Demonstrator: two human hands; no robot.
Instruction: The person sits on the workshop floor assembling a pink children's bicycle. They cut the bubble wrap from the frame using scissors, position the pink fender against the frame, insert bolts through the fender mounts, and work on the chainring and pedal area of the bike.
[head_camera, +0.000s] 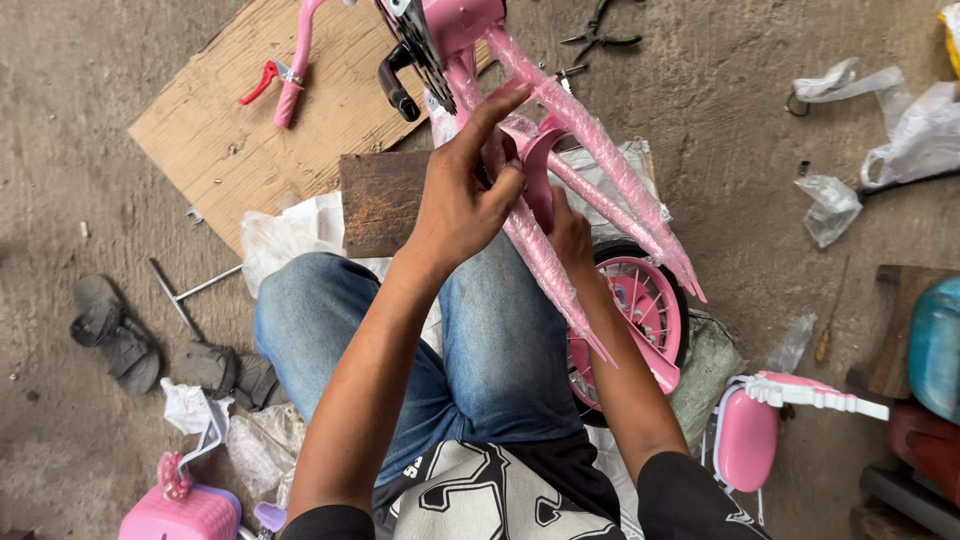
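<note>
Pink basket (180, 512), contents hidden

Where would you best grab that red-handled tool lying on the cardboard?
By the red handles, coming straight down from above. The tool lies flat on the cardboard sheet, its handles angled out to the left and clear of the pink handlebar tube beside it. The metal end sits against that tube, so there is less room there.

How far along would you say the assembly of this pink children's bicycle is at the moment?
Early. Done: the chain guard is on the wrapped pink frame. In hand: left hand and right hand work a pink fender between the stays. Left: wheel, handlebar, basket and backrest lie loose.
</note>
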